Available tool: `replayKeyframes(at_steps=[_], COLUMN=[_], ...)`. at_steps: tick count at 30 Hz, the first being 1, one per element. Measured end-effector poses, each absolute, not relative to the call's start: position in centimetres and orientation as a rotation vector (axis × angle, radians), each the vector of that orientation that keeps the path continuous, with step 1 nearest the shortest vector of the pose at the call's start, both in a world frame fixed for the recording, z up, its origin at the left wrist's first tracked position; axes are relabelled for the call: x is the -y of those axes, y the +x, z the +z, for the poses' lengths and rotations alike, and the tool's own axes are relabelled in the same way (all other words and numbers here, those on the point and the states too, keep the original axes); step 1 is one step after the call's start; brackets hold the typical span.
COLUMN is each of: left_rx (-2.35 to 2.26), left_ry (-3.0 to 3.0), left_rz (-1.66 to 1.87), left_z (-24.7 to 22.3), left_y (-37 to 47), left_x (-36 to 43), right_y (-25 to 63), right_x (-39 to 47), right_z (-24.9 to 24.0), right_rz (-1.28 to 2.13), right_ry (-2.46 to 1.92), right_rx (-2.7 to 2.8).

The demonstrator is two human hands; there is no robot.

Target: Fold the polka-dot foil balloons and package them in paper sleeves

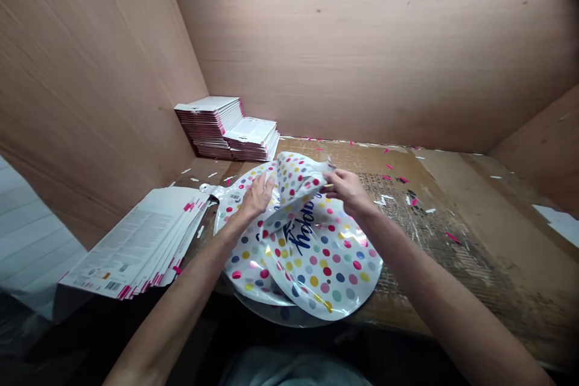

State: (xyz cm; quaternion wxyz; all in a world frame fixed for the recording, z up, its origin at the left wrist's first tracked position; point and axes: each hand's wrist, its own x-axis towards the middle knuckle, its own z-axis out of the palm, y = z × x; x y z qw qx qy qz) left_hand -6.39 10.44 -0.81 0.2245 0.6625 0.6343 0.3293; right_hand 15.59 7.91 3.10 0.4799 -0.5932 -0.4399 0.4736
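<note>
Before me lies a small pile of flat white foil balloons with coloured polka dots. The top foil balloon [325, 271] has dark blue lettering and is partly folded over at its far end. My right hand [346, 190] pinches the raised edge of that folded part, with thumb and fingers closed on the foil. On the left side of the fold, my left hand [259, 196] rests on the dotted foil with its fingers stretched out. Another foil balloon [246, 253] lies underneath, its tail with a clear round tab pointing left.
A fanned stack of printed white card sleeves [149, 235] lies at the left. Two neat piles of similar sleeves [210, 126] stand in the back left corner. Wooden panels [362, 42] enclose the worktop, covered with worn, taped cardboard [452, 193] and pink and white paper scraps.
</note>
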Motion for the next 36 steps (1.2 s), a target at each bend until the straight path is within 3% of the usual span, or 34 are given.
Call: replayKeyframes(at_steps=[4,8,14,18,21,24,27,31,33,36], left_rx=[-1.58,-1.316,-1.655,-2.099,-2.242,-1.887,-1.638,-1.713,-1.564,-0.996], left_ry=[1.764,1.525,1.092,1.366,1.782,2.32,2.578,2.629,2.683,2.655], left_rz=[0.895,1.043,1.101,1.027,1.199,1.31,0.88,0.507,0.493,0.641], left_z=[1.2,1.8,-2.4,-3.3,-1.8,-0.3,-1.6,-5.4,-5.4,-2.1], left_y=[-5.7,-6.6,-5.7,-6.3,-5.9,-3.5,-0.8,1.3,1.7,2.2], left_x=[-4.3,4.4,10.8,12.9,14.1,13.8,12.6,12.9,14.0,14.7], right_y=[19.5,16.5,5.6,1.4,1.0,1.9,4.5,11.3,15.3,19.8], right_x=[-6.2,-7.9,-12.3,-12.7,-12.7,-12.9,-12.4,-9.8,-8.2,-6.5], right_z=[1.4,2.3,5.6,5.9,5.0,4.3,3.7,2.2,0.9,-0.9], right_rz=[1.154,1.144,1.13,0.947,0.941,0.99,1.031,1.025,1.027,1.047], right_ry=[-1.479,-1.409,-1.351,-1.441,-1.464,-1.451,-1.433,-1.522,-1.624,-1.78], right_rx=[0.933,1.006,1.383,1.734,1.757,1.696,1.597,1.427,1.346,1.267])
